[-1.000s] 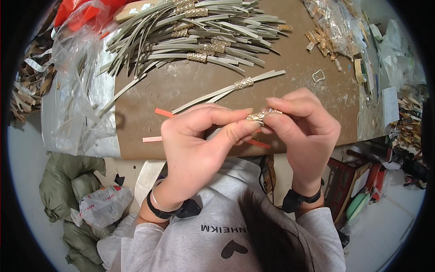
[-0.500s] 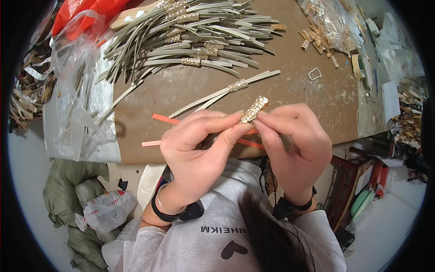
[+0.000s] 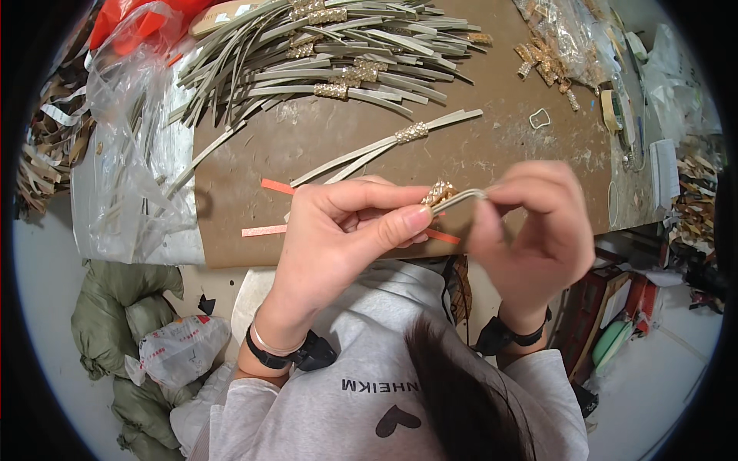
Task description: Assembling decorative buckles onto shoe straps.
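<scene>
My left hand (image 3: pixel 338 223) is closed, pinching a gold textured sleeve (image 3: pixel 440 192) between thumb and index finger. A thin grey strap (image 3: pixel 463 195) comes out beside the sleeve and bends over toward the right. Its far end is pinched between the thumb and fingers of my right hand (image 3: pixel 538 223), which is slightly blurred. How far the strap runs into the sleeve is hidden by my left fingers. Under my hands lie coral-orange strips (image 3: pixel 265 230), partly covered. Just beyond them rests a pair of grey straps (image 3: pixel 361 157) gathered in a gold sleeve (image 3: pixel 411 133).
A large pile of grey straps (image 3: pixel 261 69) with gold sleeves covers the far side of the brown table (image 3: pixel 492 146). Loose gold sleeves (image 3: pixel 547 65) spill near a clear bag (image 3: pixel 569 34) at far right. Plastic sheeting (image 3: pixel 131 154) lies left; stuffed green sacks (image 3: pixel 115 315) sit below.
My right hand has moved right, away from the sleeve, and a bent grey strap now shows between my hands. My left hand keeps hold of the gold sleeve, which has turned.
</scene>
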Motion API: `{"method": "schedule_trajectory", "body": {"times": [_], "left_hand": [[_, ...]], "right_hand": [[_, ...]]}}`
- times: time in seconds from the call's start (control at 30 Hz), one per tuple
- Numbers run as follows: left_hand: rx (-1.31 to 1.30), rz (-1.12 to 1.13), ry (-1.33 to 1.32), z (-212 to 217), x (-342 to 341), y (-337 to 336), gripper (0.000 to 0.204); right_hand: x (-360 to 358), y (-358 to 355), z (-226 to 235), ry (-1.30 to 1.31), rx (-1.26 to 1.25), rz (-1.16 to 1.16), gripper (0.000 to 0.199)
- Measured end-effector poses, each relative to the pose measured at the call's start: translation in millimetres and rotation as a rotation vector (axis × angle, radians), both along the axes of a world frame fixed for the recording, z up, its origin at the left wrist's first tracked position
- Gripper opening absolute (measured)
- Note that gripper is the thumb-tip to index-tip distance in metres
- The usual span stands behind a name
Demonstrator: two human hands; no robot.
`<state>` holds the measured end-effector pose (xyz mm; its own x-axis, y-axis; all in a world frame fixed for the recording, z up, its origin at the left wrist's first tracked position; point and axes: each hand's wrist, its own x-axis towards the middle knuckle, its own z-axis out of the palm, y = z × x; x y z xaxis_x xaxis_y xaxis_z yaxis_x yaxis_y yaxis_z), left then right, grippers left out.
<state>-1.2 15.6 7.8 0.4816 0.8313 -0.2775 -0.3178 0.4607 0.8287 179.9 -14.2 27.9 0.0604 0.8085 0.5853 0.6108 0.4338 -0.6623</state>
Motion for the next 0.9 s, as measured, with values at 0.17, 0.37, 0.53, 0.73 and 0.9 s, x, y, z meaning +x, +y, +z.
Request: {"method": "schedule_trajectory", "body": {"times": [0.17,0.37,0.53,0.73,0.9], "left_hand": [[0.097,0.025,0.058,1,2,-3,0.019],[0.275,0.04,0.284,-5,0,-2,0.019],[0.162,0.015,0.234,4,1,-3,0.018],[0.397,0.165,0.214,-9,5,-1,0.021],[0.415,0.21,0.153,-7,4,-6,0.022]], "right_hand": [[-1,-8,7,0.543,-0.2,0.034,0.02],[-4,-14,-1,1.124,-0.493,0.192,0.016],[1,-14,9,1.204,-0.52,0.168,0.013],[-5,-15,-3,1.269,-0.729,0.278,0.017],[-11,-12,-11,1.294,-0.706,0.252,0.036]]}}
